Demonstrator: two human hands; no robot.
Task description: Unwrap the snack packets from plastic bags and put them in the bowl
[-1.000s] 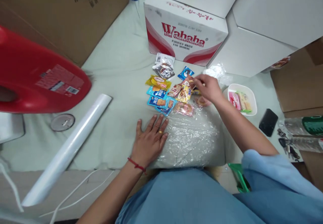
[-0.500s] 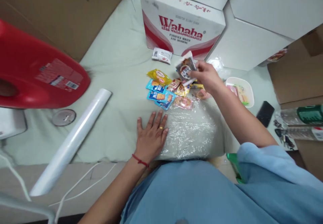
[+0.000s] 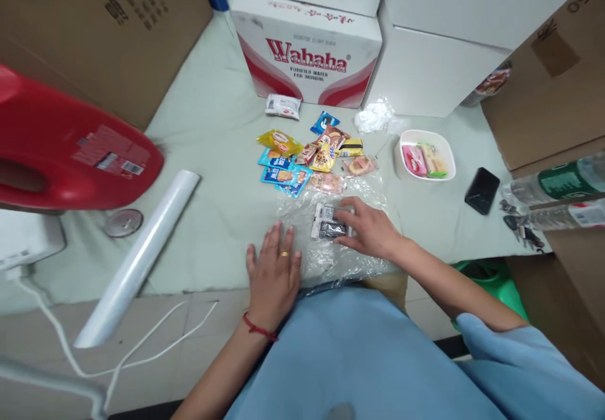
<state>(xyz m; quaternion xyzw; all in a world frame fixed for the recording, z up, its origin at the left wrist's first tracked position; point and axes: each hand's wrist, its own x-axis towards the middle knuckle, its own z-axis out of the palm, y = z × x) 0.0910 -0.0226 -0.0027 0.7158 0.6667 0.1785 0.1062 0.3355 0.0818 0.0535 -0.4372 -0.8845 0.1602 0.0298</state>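
Observation:
My left hand [image 3: 273, 267] lies flat with its fingers spread, on the left edge of a clear plastic film [image 3: 314, 268]. On the film, a dark snack packet with white ends [image 3: 327, 223] lies face down, its back label showing. My right hand [image 3: 366, 227] grips that packet at its right side, fingers above and thumb below. Just beyond are blue snack packets [image 3: 285, 176], a yellow packet [image 3: 280, 143], a cookie packet [image 3: 324, 157] and pink-wrapped biscuits [image 3: 328, 183]. A dark blue packet [image 3: 324, 123] sits behind them.
A Wahaha carton [image 3: 309, 60] stands at the back, with a white packet [image 3: 283, 106] before it. To the right are a white tub [image 3: 401, 166], a phone [image 3: 482, 190], keys [image 3: 522, 231] and bottles [image 3: 558, 180]. Leftward lie a film roll [image 3: 142, 256] and a red jug [image 3: 94, 149].
My right hand has brought the dark snack packet down from above the pile onto the film near me. My left hand stays flat. The camera view has shifted slightly.

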